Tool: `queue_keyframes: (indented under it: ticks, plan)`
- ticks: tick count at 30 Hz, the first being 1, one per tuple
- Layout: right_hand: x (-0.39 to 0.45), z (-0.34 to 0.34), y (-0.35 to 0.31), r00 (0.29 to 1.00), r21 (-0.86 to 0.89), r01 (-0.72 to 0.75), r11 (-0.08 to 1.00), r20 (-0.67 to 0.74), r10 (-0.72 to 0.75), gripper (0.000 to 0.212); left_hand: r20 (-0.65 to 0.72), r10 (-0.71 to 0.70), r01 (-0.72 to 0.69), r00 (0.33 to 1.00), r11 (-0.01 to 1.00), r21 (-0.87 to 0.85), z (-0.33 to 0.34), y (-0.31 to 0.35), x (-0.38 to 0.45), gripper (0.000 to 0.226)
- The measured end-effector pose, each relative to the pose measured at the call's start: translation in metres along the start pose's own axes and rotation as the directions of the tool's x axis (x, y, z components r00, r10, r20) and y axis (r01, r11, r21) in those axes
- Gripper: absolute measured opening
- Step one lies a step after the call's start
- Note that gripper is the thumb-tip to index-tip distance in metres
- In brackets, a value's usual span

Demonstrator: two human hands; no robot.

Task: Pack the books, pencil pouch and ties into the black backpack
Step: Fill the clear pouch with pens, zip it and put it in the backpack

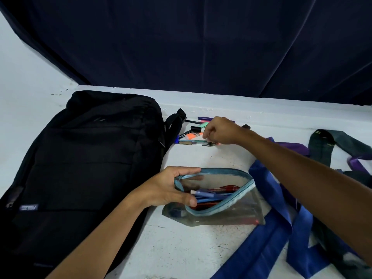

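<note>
Pencil pouch (221,200) is held open at its left end by the left hand (171,188): the fingers are curled over the far light-blue zipper edge and the thumb is pressed on the near edge, so the mouth is kept wide. Inside it, red and blue pens are seen through the clear plastic. The right hand (219,130) is reached farther away, with its fingers curled down over a pen (193,142) in the loose group of pens and markers (194,130); a pinch seems to be made, but whether the pen is already lifted cannot be told.

The pouch lies on the white tabletop (181,248), just beside the right edge of the black backpack (84,168), which lies flat and looks closed. A blue tie (267,228) is spread at the right, partly under the pouch, and a dark tie (322,146) and a purple tie (296,148) lie farther right. No books are seen.

The pouch is judged to be light, soft and a little slippery, so it will sag when lifted; it is best taken by the stiffer zipper edge and zipped first. The ties are limp and should be gathered or folded.

A small label (28,207) is sewn on the backpack; it appears upside down and is perhaps "ASUS", though it is not clearly read.
</note>
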State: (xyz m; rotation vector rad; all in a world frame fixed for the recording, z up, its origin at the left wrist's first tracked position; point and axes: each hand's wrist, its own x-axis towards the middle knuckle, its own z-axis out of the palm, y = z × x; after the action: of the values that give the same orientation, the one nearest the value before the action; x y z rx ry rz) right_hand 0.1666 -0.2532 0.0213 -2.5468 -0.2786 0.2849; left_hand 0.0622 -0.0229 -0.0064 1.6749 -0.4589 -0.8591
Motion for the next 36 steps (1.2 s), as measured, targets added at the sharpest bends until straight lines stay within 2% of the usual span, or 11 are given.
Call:
queue_keyframes:
  ticks: [4, 10, 13, 17, 21, 23, 27, 29, 31, 33, 36]
  plan:
    - [0.022, 0.024, 0.016, 0.999, -0.091, 0.035, 0.995, -0.016, -0.036, 0.018, 0.011, 0.005, -0.005, 1.0, 0.997, -0.074, 0.001, 0.0, 0.0, 0.108]
    - [0.036, 0.036, 0.015, 0.997, -0.266, 0.072, 0.961, -0.009, -0.077, 0.004, 0.0, 0.02, -0.02, 1.0, 0.998, -0.063, 0.001, -0.001, 0.0, 0.098]
    - [0.037, 0.036, 0.013, 0.998, -0.269, 0.069, 0.961, 0.025, -0.065, 0.009, 0.002, 0.002, -0.002, 1.0, 0.998, -0.063, 0.0, -0.003, 0.001, 0.102]
    - [0.034, 0.035, 0.013, 0.996, -0.306, 0.063, 0.95, 0.081, -0.04, 0.003, 0.005, -0.021, 0.021, 1.0, 0.999, -0.037, 0.0, -0.001, 0.0, 0.11]
    - [0.021, 0.024, 0.015, 0.984, -0.415, -0.009, 0.91, 0.158, 0.082, 0.008, 0.011, -0.031, 0.032, 0.999, 0.999, -0.023, 0.0, 0.002, -0.001, 0.118]
    - [0.011, 0.01, 0.016, 0.975, -0.357, -0.041, 0.933, 0.19, 0.115, 0.009, 0.001, -0.03, 0.03, 1.0, 0.999, -0.02, 0.0, 0.002, -0.001, 0.12]
    - [-0.02, -0.022, -0.001, 0.98, 0.105, -0.028, 0.994, 0.2, 0.006, 0.014, 0.002, -0.014, 0.014, 1.0, 1.0, -0.008, 0.0, 0.002, -0.001, 0.117]
    - [-0.04, -0.028, -0.016, 0.959, 0.214, 0.007, 0.977, 0.275, -0.067, 0.017, 0.0, -0.003, 0.003, 1.0, 1.0, -0.017, 0.0, 0.001, -0.001, 0.114]
    - [-0.055, -0.027, -0.029, 0.917, 0.15, 0.055, 0.987, 0.383, -0.11, 0.012, -0.001, -0.003, 0.003, 1.0, 0.999, -0.04, 0.001, 0.0, -0.001, 0.115]
    - [-0.065, -0.024, -0.039, 0.854, -0.008, 0.14, 0.99, 0.508, -0.117, 0.012, 0.022, 0.021, -0.02, 1.0, 0.999, -0.05, 0.002, 0.001, 0.0, 0.103]
    - [-0.074, -0.016, -0.046, 0.798, -0.262, 0.209, 0.942, 0.603, -0.01, 0.023, 0.035, 0.053, -0.052, 0.998, 0.998, -0.043, 0.004, 0.004, -0.002, 0.085]
